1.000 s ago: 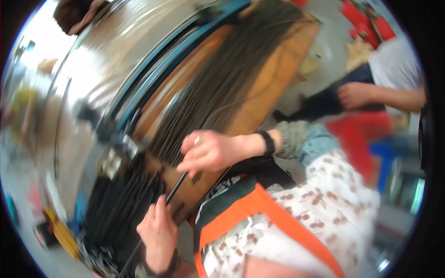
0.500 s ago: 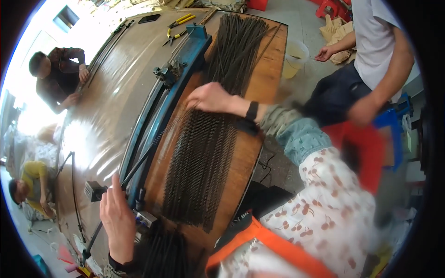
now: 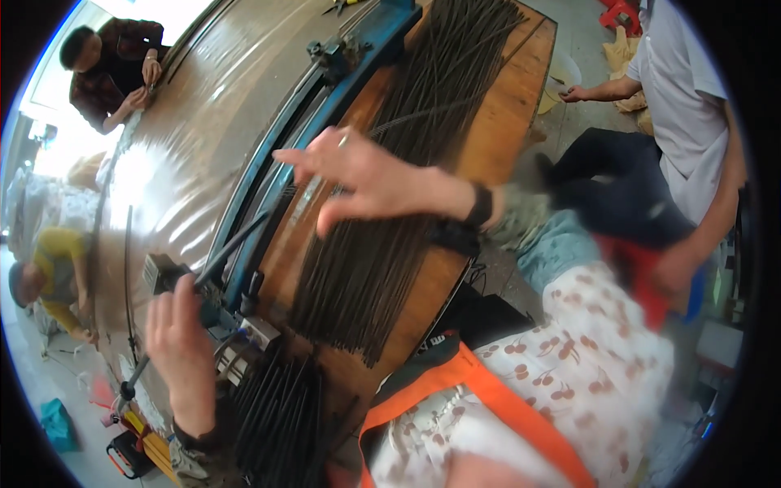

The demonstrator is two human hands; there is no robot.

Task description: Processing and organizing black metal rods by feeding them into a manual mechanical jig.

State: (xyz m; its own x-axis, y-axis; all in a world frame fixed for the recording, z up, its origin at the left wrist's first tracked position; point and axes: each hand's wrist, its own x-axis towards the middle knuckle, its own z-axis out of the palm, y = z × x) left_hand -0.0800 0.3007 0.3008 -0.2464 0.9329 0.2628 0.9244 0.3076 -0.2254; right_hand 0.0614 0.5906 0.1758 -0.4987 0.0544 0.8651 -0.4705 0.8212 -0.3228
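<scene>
My right hand (image 3: 362, 175) is above the blue metal rail (image 3: 285, 154), fingers spread and apart, with nothing seen gripped in it. Beneath its wrist lies a dense bundle of long dark coil springs (image 3: 366, 276) on a wooden board. A single thin coil spring (image 3: 407, 120) curves over the bundle just beyond this hand. My left hand (image 3: 181, 350) is beside a slim dark rod (image 3: 232, 248) that slants up along the rail; its fingers are stretched out and slightly blurred. Whether the left palm touches the rod is hidden.
A clamp-like metal fitting (image 3: 333, 57) sits on the rail's far part. Black tubes (image 3: 281, 415) are bunched near the lower edge. A plastic-covered table (image 3: 187, 179) spreads leftward, with two people working along its far side. Another person in a white shirt (image 3: 683, 106) is on the right.
My right hand has opened and let go of the spring it held stretched toward the rod. My left hand has moved slightly left and down. The whole view has shifted.
</scene>
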